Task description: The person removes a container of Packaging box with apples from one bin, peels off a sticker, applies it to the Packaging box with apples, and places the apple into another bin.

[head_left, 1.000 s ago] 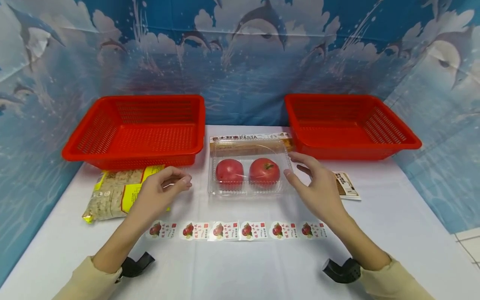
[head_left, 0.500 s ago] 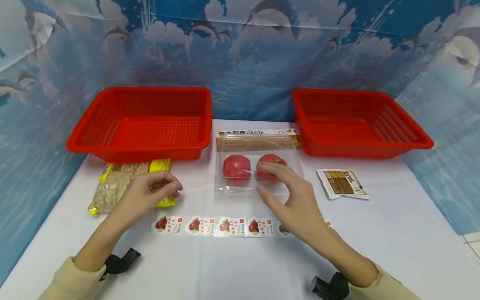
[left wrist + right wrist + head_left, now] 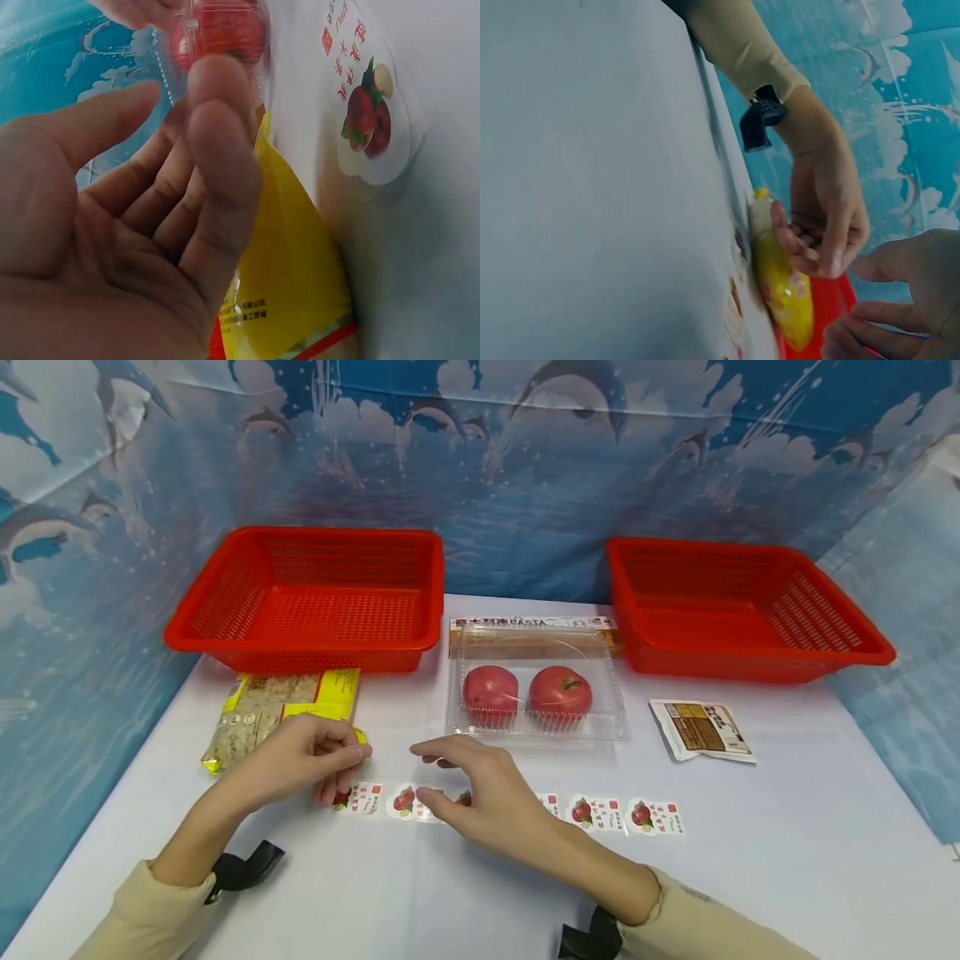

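My left hand (image 3: pixel 300 758) hovers beside the yellow-ended bag (image 3: pixel 273 706), over the left end of a row of apple-print stickers (image 3: pixel 596 814). Its fingers are loosely curled, and the left wrist view shows nothing held in the palm. My right hand (image 3: pixel 491 789) is above the middle of the row and hides some stickers; its fingers are parted and hold nothing. In the left wrist view one sticker (image 3: pixel 369 112) lies near the fingers. Behind the row stands a closed clear plastic box (image 3: pixel 536 727) with two round red fruits (image 3: pixel 560 691) that look like tomatoes.
Two red plastic baskets stand at the back, a left basket (image 3: pixel 322 656) and a right basket (image 3: pixel 750 668). A pasta pack (image 3: pixel 532 623) lies partly behind the clear box. To the right is a small brown and white packet (image 3: pixel 702 729). A dolphin-print cloth (image 3: pixel 517 502) hangs behind the white table.
My right hand has left the side of the clear box and moved left and toward me, over the stickers. My left hand has dipped slightly to the row's left end. The head view has shifted.
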{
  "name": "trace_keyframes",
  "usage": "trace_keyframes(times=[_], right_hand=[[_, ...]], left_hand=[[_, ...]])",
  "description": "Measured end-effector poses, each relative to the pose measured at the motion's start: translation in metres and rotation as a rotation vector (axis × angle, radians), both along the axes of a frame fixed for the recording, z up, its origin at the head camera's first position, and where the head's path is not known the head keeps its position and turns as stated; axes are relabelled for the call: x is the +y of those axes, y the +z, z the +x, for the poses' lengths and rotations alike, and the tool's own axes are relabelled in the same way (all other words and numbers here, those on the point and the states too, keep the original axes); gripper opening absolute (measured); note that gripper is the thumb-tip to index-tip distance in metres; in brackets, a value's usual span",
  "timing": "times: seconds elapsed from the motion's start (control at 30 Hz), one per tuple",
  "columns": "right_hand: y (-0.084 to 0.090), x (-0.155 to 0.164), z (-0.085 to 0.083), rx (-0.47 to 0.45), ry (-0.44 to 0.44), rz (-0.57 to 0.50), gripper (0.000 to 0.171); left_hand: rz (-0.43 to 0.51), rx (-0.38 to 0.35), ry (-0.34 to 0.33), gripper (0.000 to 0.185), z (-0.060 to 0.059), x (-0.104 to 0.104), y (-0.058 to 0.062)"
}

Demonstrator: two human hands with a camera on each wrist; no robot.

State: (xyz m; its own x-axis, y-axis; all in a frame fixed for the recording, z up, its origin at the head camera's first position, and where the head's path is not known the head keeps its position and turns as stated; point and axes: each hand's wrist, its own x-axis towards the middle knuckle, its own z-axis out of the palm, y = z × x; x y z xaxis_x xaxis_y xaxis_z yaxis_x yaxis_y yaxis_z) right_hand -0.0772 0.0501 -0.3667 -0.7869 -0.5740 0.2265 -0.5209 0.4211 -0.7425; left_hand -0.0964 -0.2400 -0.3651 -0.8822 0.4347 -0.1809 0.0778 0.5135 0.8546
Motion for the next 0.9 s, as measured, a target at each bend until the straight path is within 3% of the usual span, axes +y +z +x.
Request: trace_keyframes(times=[0.2, 0.37, 0.47, 0.7, 0.9], right_hand=[[-0.012, -0.028, -0.007, -0.06, 0.089, 0.054, 0.038], [-0.016, -0.046, -0.015, -0.097, 0.136, 0.078, 0.036], [-0.017, -0.056, -0.02, -0.103, 0.153, 0.095, 0.034], [-0.023, -0.076, -0.027, -0.016, 0.178, 0.201, 0.031], [-0.033, -0.084, -0.024, 0.048, 0.127, 0.231, 0.031]], left_hand=[[-0.161, 0.038, -0.019, 0.032, 0.0, -0.007, 0.002], [-0.291, 0.053, 0.038, 0.038, 0.002, -0.015, 0.005], [-0.311, 0.037, 0.082, 0.041, 0.005, -0.02, 0.002], [-0.365, 0.012, 0.149, 0.045, 0.018, -0.026, -0.011], [-0.408, 0.006, 0.16, 0.048, 0.018, -0.024, -0.014]])
